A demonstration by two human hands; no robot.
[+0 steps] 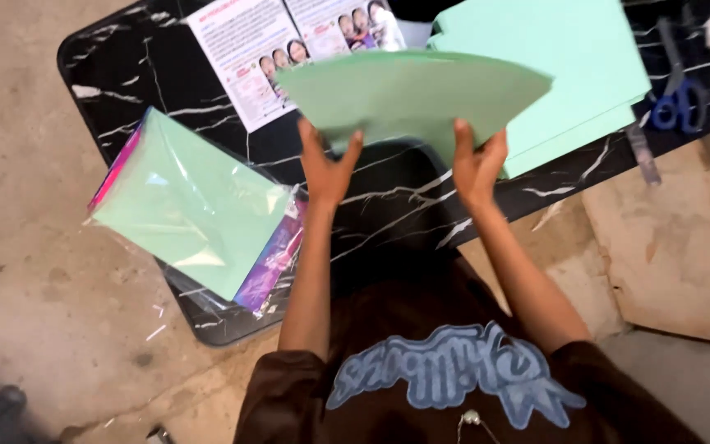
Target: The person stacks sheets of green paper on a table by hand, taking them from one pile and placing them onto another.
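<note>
Curved matte green paper sheet (412,94), gripped at near edge by left hand (328,168) and right hand (477,164), fingers closed, above glossy black marble table (388,193); flat green stack (569,66) behind sheet.

Bare marble table (388,193) between bagged paper (195,201) left, paper stack (569,66) right.

Paper packet (195,210) left, scissors (677,103) right, on table (388,193)
</note>
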